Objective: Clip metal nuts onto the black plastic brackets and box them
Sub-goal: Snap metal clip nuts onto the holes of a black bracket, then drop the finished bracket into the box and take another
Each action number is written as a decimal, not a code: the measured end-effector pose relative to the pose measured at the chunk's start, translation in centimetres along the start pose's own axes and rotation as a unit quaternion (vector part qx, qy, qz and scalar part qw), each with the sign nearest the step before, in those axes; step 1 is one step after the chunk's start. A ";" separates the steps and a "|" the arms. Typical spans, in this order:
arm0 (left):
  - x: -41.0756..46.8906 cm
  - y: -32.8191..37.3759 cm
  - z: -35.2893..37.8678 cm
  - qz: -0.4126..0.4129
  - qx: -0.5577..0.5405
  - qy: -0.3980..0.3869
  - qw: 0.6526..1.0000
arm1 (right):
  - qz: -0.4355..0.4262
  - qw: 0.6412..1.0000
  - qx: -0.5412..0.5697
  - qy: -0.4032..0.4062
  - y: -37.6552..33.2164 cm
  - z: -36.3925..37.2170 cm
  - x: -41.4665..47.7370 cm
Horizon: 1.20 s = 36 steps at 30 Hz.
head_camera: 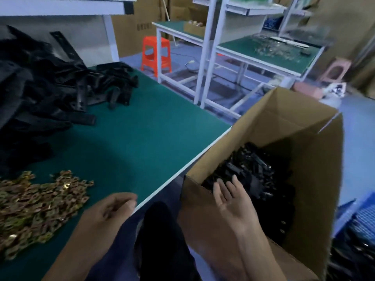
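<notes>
The right hand [229, 197] is positioned palm up over the open cardboard box [316, 159], which stands beside the near right edge of the green table [142, 134]. Its fingers are straight and slightly spread, and it holds nothing. The fingertips lie just above the black brackets in the box [251, 167], which form a loose heap at the bottom; contact cannot be confirmed.

The left hand [109, 211] is located over the near table edge, back facing up, with the fingers curled inward. Whether the fingers enclose a part cannot be determined.

A pile of metal nuts [34, 207], brass-coloured, lies on the table just left of the left hand. A larger pile of loose brackets [50, 82] occupies the far left of the table, well apart from the nuts.

An orange stool [156, 53] and a second workbench [263, 51] stand beyond the table. A blue crate [363, 220] is partly visible to the right of the box.
</notes>
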State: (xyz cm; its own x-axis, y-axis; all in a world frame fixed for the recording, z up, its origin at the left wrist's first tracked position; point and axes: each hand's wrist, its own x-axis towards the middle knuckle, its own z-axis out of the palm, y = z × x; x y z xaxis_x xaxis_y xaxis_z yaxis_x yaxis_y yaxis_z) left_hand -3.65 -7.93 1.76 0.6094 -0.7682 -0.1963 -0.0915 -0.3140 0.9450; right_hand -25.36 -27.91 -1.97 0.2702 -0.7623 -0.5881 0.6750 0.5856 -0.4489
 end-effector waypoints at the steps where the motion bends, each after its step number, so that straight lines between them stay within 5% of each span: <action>1: 0.0 0.1 -0.2 0.004 0.005 0.008 1.000 | -0.008 0.999 -0.046 -0.018 0.9 -0.1 0.2; 7: 1.6 -0.5 -5.7 0.037 0.139 0.167 0.976 | -0.071 0.920 -0.298 -0.244 11.2 5.9 -0.9; 13: 6.7 -1.6 -13.3 0.035 0.335 0.308 0.890 | -0.238 0.741 -0.530 -0.337 22.0 12.6 -1.9; 15: 8.9 -1.9 -15.1 0.025 0.376 0.321 0.869 | -0.286 0.710 -0.553 -0.329 22.7 12.4 -1.8; 23: 16.0 -0.6 -15.4 -0.117 0.384 0.305 0.864 | -0.266 0.728 -0.549 -0.311 22.5 12.0 -0.9; 32: 5.2 2.3 -17.0 0.029 0.307 0.428 0.850 | -0.238 0.727 -0.537 -0.355 22.2 12.1 -1.1; 36: 0.8 2.7 -13.9 0.113 0.256 0.394 0.875 | -0.203 0.724 -0.534 -0.387 22.1 12.0 -1.7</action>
State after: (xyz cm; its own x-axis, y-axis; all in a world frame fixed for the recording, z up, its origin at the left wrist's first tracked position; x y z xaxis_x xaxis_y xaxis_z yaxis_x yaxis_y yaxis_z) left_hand 7.52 -1.65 7.78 0.8659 -0.2827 0.4126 -0.4977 -0.5682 0.6553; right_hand -2.69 -16.97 -2.79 0.7808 -0.6159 0.1055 0.0032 -0.1649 -0.9863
